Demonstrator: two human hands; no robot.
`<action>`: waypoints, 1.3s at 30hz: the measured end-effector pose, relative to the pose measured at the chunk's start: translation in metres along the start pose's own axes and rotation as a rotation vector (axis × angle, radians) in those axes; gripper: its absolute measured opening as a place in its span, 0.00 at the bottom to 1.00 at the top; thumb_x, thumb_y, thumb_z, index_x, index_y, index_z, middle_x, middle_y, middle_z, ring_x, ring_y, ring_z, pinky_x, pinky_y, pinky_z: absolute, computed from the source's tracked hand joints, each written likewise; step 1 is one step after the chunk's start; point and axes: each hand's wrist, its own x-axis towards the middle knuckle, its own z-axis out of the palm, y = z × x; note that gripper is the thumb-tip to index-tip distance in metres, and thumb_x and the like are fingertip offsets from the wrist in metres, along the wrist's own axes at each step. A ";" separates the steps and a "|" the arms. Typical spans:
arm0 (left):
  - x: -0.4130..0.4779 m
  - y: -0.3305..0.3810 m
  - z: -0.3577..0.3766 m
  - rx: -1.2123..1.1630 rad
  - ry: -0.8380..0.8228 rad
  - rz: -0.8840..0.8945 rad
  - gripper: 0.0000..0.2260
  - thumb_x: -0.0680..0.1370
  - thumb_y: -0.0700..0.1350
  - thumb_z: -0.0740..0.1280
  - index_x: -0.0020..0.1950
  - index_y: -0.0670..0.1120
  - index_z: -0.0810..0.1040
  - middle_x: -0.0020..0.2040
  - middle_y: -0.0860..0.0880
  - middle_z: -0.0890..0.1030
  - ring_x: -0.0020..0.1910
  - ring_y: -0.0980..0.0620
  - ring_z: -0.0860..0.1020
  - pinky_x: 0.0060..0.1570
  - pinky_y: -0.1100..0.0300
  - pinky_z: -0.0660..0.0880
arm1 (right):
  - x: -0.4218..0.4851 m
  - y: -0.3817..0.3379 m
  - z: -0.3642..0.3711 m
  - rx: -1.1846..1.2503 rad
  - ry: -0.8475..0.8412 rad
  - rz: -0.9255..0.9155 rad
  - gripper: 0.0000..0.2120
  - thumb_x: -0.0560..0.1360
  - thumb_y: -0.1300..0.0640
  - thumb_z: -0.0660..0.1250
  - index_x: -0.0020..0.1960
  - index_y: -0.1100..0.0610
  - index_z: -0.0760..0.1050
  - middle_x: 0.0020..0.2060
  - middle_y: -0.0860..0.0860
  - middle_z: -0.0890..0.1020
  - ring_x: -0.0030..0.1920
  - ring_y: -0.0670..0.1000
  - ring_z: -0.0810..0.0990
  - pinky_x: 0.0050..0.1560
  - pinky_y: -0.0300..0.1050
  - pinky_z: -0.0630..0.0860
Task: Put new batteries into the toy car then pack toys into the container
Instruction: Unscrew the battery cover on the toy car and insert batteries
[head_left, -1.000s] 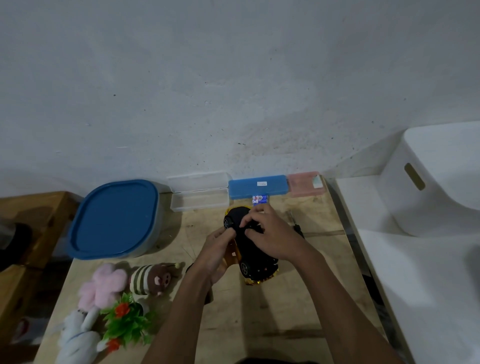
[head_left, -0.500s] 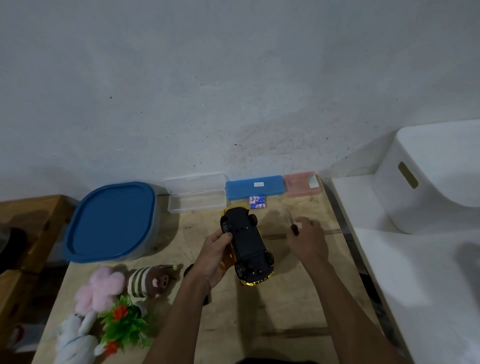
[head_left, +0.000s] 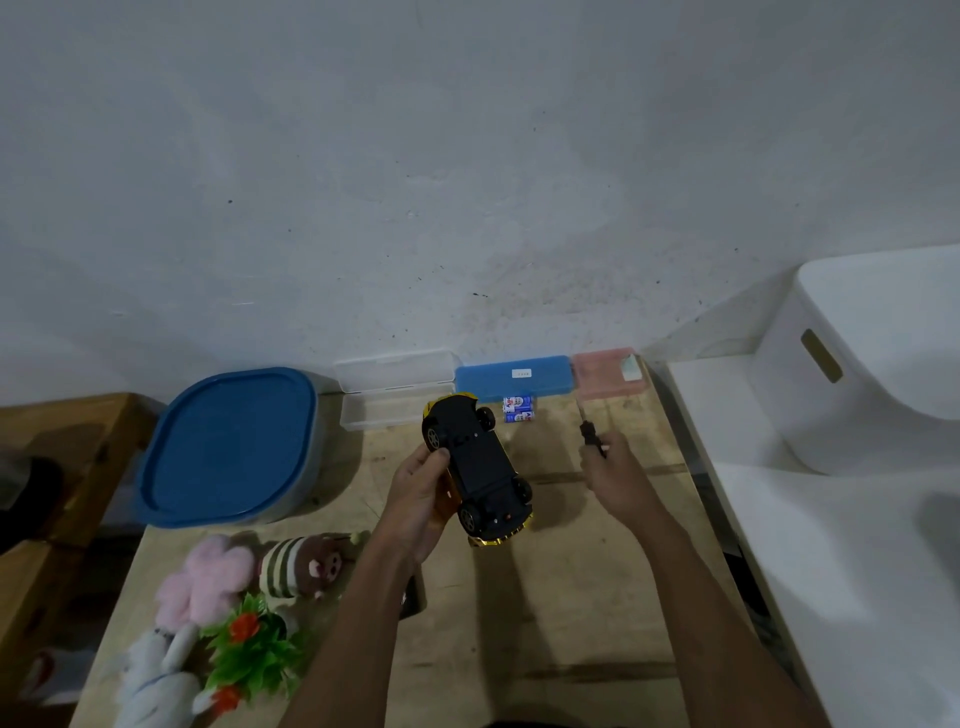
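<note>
The wooden worktop (head_left: 545, 623) runs from me to the wall. At its far left corner sits the container (head_left: 228, 447), the biggest thing on it, grey-walled with its blue lid on. At the near left corner lie the soft toys in a heap: a pink plush (head_left: 205, 577), a striped brown pig (head_left: 301, 564) just beside it, a green plastic plant with orange flowers (head_left: 254, 654) and a white plush (head_left: 150, 670) at the very edge.

The toy car (head_left: 475, 467) is over the middle of the worktop, a little towards the far edge, turned belly up. Its underside is flat black; glossy yellow-gold bodywork shows only at the nose and tail, and its four dark wheels have pale hubs. It lies slantwise, nose towards the far left. I cannot tell whether the tail touches the wood.

My left hand (head_left: 421, 499) grips the car along its left flank, fingers curled under the body and thumb on the chassis edge. My right hand (head_left: 618, 478), apart from the car towards the right edge, is closed round the black handle of a screwdriver (head_left: 589, 431), whose thin shaft points at the far edge.

Along the far edge stand a clear case (head_left: 395, 395), a blue case (head_left: 514, 376) and a pink case (head_left: 608, 371). Two blue-and-white batteries (head_left: 518, 409) lie just before the blue case, near the car's nose.
</note>
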 end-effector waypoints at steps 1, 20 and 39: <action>0.001 0.004 0.000 -0.008 -0.001 0.023 0.12 0.82 0.38 0.60 0.62 0.41 0.78 0.50 0.43 0.84 0.46 0.47 0.83 0.41 0.56 0.82 | -0.008 -0.016 -0.002 0.082 -0.024 -0.032 0.05 0.81 0.53 0.59 0.53 0.54 0.70 0.38 0.51 0.76 0.36 0.47 0.74 0.37 0.43 0.68; -0.009 0.030 -0.005 0.034 -0.015 0.161 0.12 0.81 0.35 0.61 0.60 0.45 0.79 0.47 0.46 0.84 0.43 0.49 0.82 0.42 0.54 0.81 | -0.053 -0.096 -0.004 -0.171 -0.244 -0.397 0.07 0.77 0.48 0.67 0.44 0.48 0.82 0.40 0.51 0.83 0.43 0.51 0.81 0.40 0.41 0.71; -0.017 0.039 -0.006 0.259 -0.017 0.197 0.15 0.80 0.34 0.63 0.63 0.48 0.78 0.50 0.43 0.84 0.49 0.45 0.82 0.54 0.44 0.77 | -0.059 -0.112 -0.008 -0.193 -0.242 -0.300 0.10 0.76 0.47 0.68 0.43 0.51 0.84 0.29 0.49 0.76 0.31 0.46 0.70 0.34 0.43 0.65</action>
